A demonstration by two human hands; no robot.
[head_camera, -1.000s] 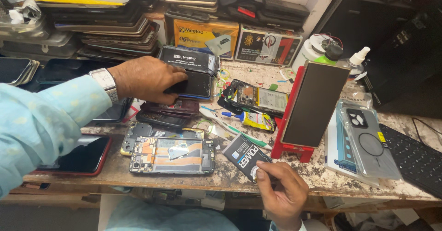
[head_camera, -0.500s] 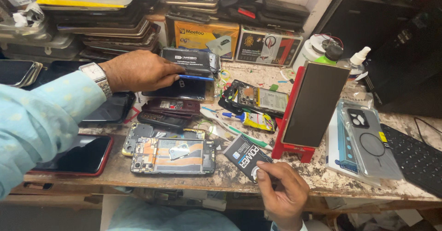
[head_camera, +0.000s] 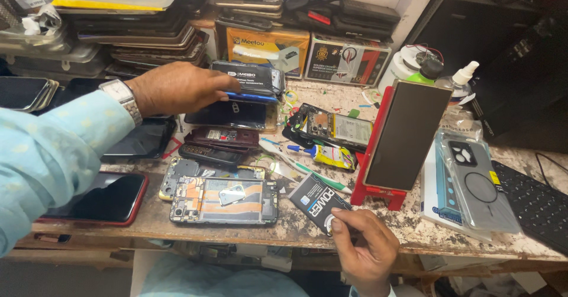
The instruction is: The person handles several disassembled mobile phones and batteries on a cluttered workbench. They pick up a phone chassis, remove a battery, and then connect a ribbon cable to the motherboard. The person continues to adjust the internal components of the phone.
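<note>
phone repair workshop | stained workbench [head_camera: 426, 226] | opened phone [head_camera: 225, 200] showing its insides near | stacked handsets [head_camera: 142, 34] far left | boxed parts [head_camera: 266, 48] far

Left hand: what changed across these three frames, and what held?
The left hand moved up the bench from the loose phones onto the stack of black packets and now grips it. The right hand still holds the small black battery at the bench edge. The opened phone hasn't moved.

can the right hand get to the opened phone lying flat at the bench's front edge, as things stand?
Probably not without first putting something down. The right hand is pinching a small black battery, so its fingers are occupied. The path itself looks free: the opened phone lies just left of that hand, with nothing between or on top of it.
</note>
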